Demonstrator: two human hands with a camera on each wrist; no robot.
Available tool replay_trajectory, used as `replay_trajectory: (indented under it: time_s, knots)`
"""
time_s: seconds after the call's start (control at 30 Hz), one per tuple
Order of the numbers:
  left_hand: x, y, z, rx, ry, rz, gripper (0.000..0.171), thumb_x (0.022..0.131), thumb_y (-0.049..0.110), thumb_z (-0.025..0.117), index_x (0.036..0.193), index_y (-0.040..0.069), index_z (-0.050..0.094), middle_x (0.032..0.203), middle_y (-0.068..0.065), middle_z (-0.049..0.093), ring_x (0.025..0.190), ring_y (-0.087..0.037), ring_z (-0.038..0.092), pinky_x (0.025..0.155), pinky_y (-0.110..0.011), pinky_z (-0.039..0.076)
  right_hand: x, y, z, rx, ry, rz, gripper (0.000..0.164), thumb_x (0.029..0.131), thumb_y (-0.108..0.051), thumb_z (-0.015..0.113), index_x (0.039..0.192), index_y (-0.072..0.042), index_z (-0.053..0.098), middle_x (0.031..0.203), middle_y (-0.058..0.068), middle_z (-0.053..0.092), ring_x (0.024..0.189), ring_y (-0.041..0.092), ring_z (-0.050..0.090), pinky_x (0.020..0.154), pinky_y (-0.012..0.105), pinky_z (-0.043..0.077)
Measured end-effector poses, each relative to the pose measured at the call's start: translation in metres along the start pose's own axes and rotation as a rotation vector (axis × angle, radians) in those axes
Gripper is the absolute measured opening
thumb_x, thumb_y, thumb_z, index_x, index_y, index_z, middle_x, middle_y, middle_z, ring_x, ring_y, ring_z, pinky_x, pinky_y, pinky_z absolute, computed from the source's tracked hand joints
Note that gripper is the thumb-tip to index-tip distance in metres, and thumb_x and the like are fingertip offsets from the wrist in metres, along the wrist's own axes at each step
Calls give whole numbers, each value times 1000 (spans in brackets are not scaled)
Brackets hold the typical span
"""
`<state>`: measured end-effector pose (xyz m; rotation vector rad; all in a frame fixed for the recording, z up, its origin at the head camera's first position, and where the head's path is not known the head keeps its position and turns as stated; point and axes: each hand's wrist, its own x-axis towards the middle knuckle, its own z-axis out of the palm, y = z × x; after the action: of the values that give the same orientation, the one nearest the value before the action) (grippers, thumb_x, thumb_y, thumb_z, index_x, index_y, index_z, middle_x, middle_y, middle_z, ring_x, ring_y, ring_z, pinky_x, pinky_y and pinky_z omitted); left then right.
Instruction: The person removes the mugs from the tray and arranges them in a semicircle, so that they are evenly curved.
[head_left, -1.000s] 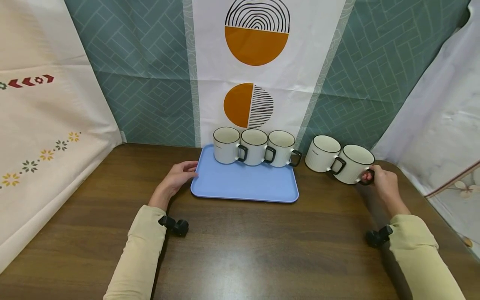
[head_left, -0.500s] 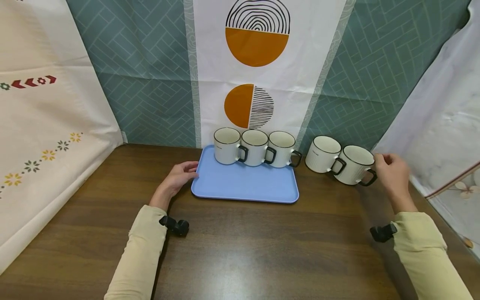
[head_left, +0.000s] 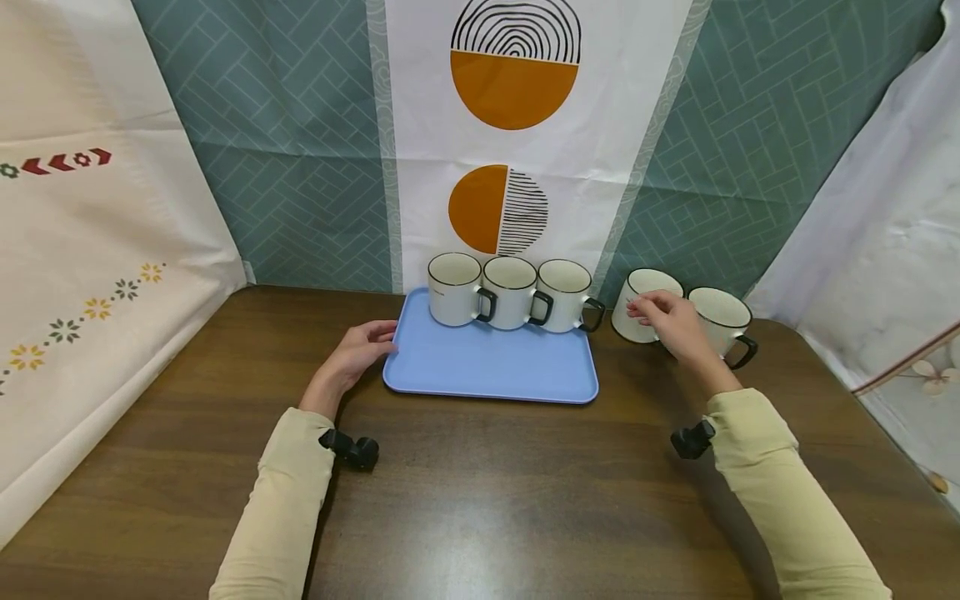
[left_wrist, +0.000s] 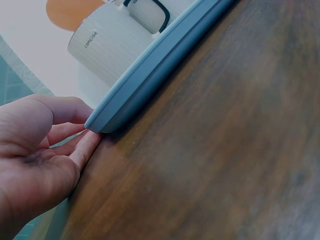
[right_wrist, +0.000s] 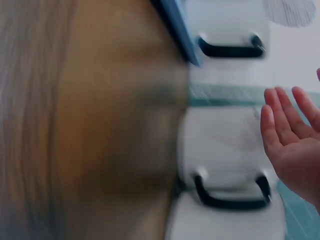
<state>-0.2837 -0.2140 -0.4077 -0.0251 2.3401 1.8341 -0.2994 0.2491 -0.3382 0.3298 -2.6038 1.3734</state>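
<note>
In the head view my left hand [head_left: 358, 352] touches the left rim of the blue tray [head_left: 487, 367], its fingers loosely bent. The left wrist view shows the fingertips against the tray's edge. Three white mugs, left mug [head_left: 453, 290], middle mug [head_left: 510, 293] and right mug [head_left: 564, 296], stand in a row along the tray's back, dark handles to the right. My right hand [head_left: 675, 327] hovers in front of two more white mugs, a nearer-to-tray mug [head_left: 628, 312] and an outer mug [head_left: 720, 321], partly hiding them. In the right wrist view this hand [right_wrist: 295, 135] holds nothing, fingers extended.
A brown wooden table [head_left: 465, 500] lies under everything. Behind it hangs a patterned green and white cloth [head_left: 315, 217], close behind the mugs. Light cloths stand at the left [head_left: 112, 333] and right [head_left: 877, 275] sides.
My right hand has let go of the outer mug's handle, lifted away, and swung left to the mug beside it. The left hand, tray and mugs stay in place.
</note>
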Motion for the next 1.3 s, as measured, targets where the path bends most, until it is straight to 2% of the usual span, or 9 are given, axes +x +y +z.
replay_trajectory:
  time_s: [0.1, 0.2, 0.37, 0.5, 0.63, 0.77, 0.97, 1.1, 1.3]
  knots:
    - [0, 0, 0, 3, 6, -3, 52, 95, -1, 54, 144, -5, 37, 143, -26, 42, 132, -35, 40, 108, -43, 34, 8, 0, 20, 5, -25, 56, 45, 102, -28, 47, 121, 11, 56, 116, 30, 61, 106, 37, 59, 92, 37, 47]
    - [0, 0, 0, 7, 9, -1, 52, 95, -1, 54, 144, -6, 37, 143, -26, 42, 132, -35, 40, 108, -44, 35, 14, 2, 36, 68, -35, 113, 47, 101, -30, 48, 123, 11, 55, 118, 30, 59, 111, 42, 55, 97, 45, 43]
    - [1, 0, 2, 8, 7, 0, 52, 94, 0, 54, 144, -6, 37, 143, -25, 42, 132, -34, 40, 108, -43, 34, 22, 7, 54, 165, 28, 163, 47, 101, -32, 50, 124, 9, 54, 119, 25, 57, 110, 37, 56, 99, 44, 43]
    - [1, 1, 2, 14, 6, 2, 52, 95, 0, 54, 144, -6, 37, 143, -25, 41, 133, -34, 39, 108, -43, 34, 29, 10, 61, 198, 82, 166, 46, 99, -34, 53, 116, 9, 58, 111, 14, 58, 99, 24, 57, 91, 36, 46]
    - [1, 1, 0, 14, 8, 2, 52, 95, 0, 54, 144, -5, 37, 143, -26, 41, 132, -35, 40, 108, -43, 34, 35, 11, 68, 193, 39, 164, 44, 97, -34, 57, 99, 10, 62, 87, 7, 62, 79, 15, 56, 78, 31, 47]
    - [1, 0, 0, -1, 6, 7, 53, 95, -1, 53, 144, -6, 36, 143, -27, 41, 133, -34, 39, 108, -43, 33, 38, 12, 73, 212, -7, 145, 38, 97, -28, 57, 86, 8, 60, 70, 1, 58, 67, 13, 54, 72, 33, 48]
    - [1, 0, 0, -5, 6, 2, 53, 95, -1, 53, 144, -6, 36, 143, -27, 40, 133, -35, 38, 109, -43, 33, 42, 15, 78, 383, -71, 132, 29, 100, -15, 50, 83, 8, 58, 68, 0, 57, 62, 11, 54, 64, 24, 49]
    - [1, 0, -1, -11, 1, 4, 53, 95, -1, 53, 144, -7, 36, 143, -27, 40, 133, -35, 38, 109, -43, 33, 42, 15, 80, 490, -98, 137, 31, 100, -11, 48, 73, 1, 57, 66, 1, 57, 59, 11, 55, 61, 22, 50]
    - [1, 0, -1, -6, 0, 1, 53, 95, -1, 53, 144, -6, 36, 143, -27, 41, 132, -35, 39, 109, -43, 33, 39, 13, 81, 568, -151, 134, 42, 102, -10, 44, 60, -5, 40, 62, 3, 38, 56, 14, 38, 61, 28, 37]
